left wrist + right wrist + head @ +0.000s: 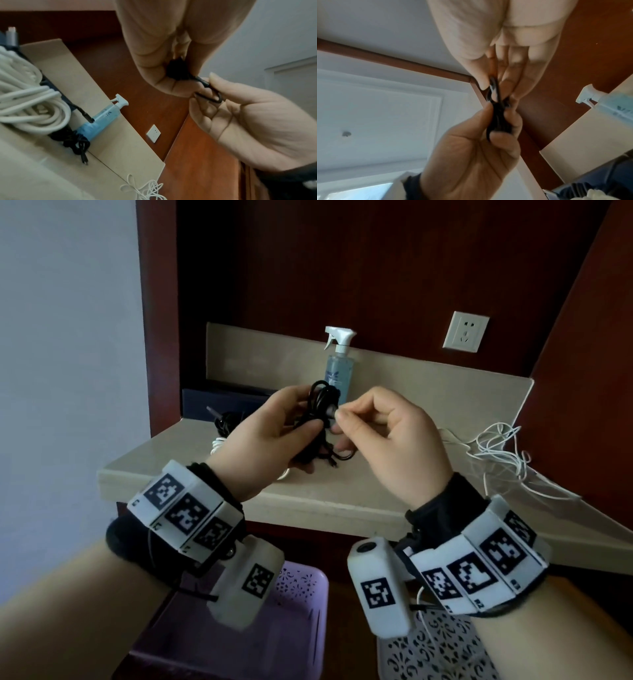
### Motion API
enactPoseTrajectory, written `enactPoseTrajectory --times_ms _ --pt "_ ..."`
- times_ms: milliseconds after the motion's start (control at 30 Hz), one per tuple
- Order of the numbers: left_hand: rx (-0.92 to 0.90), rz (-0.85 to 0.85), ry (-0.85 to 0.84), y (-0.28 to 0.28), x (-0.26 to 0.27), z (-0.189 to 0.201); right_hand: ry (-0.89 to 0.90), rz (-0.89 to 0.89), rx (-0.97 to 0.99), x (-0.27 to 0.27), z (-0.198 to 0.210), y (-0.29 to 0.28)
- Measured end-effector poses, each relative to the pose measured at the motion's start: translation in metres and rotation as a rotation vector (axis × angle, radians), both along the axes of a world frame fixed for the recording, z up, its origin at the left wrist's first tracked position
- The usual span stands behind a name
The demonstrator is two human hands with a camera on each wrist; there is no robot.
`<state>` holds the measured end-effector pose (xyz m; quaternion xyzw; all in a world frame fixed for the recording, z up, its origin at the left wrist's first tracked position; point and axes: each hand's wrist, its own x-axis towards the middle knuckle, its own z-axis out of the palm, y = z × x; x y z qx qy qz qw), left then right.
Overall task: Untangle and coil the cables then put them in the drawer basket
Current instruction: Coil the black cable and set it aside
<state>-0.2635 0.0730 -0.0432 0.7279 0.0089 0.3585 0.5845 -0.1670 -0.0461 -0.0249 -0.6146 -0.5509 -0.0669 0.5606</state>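
Head cam looks down from above at both hands [329, 433] over the worktop [342, 494]. Wrist cams sit very close, looking up past the fingers. All 3 share the spray bottle [339, 364].

A spray bottle [339, 364] stands at the surface's [342, 491] back edge; a thick cable coil [219, 443] lies at its left, thin cable [500, 450] sprawls right; two baskets [301, 587] sit below.

No legible text, spray bottle [339, 371] label unreadable, wristbands [185, 513] bear coded markers
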Motion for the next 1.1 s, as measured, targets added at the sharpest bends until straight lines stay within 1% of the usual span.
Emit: enactPoseTrajectory --times_ms 67,167,233,300,433,567,633,700,800,867,933,1000,1100 --pt "0.073 0.051 0.047 0.002 -0.001 0.002 0.081 0.057 -0.067 0.001 0.000 -0.004" --pt "0.016 -0.007 0.074 0.000 -0.003 0.005 0.174 0.095 -0.085 0.003 -0.001 -0.008" --pt "-0.009 -0.027 0.081 -0.002 -0.003 0.007 0.133 0.061 -0.080 0.003 -0.002 -0.008" --pt "0.003 -0.024 0.094 -0.004 -0.004 0.006 0.073 -0.012 -0.079 0.001 -0.004 -0.008" --pt "0.221 0.069 0.138 -0.011 -0.005 0.003 -0.106 -0.166 -0.035 -0.001 -0.007 -0.008" --pt "0.334 0.110 0.168 -0.013 -0.008 0.003 -0.229 -0.180 -0.116 0.001 -0.008 -0.011" --pt "0.463 0.157 0.168 -0.014 -0.008 0.002 -0.272 -0.217 -0.126 0.003 -0.008 -0.012" --pt "0.575 0.225 0.118 -0.015 -0.006 0.002 -0.289 -0.286 -0.060 0.002 -0.011 -0.009" --pt "0.630 0.279 0.052 -0.018 0.000 -0.001 -0.286 -0.373 0.047 -0.003 -0.017 -0.002" --pt "0.623 0.292 0.069 -0.018 0.002 -0.004 -0.222 -0.373 0.048 -0.001 -0.019 0.002" --pt "0.526 0.257 0.085 -0.015 0.003 -0.003 -0.095 -0.297 0.060 0.001 -0.018 0.005" --pt "0.434 0.208 0.091 -0.013 0.002 0.003 -0.038 -0.230 0.100 0.001 -0.015 0.004" --pt "0.391 0.197 0.112 -0.009 -0.005 0.011 0.041 -0.141 0.043 0.004 -0.010 -0.003"
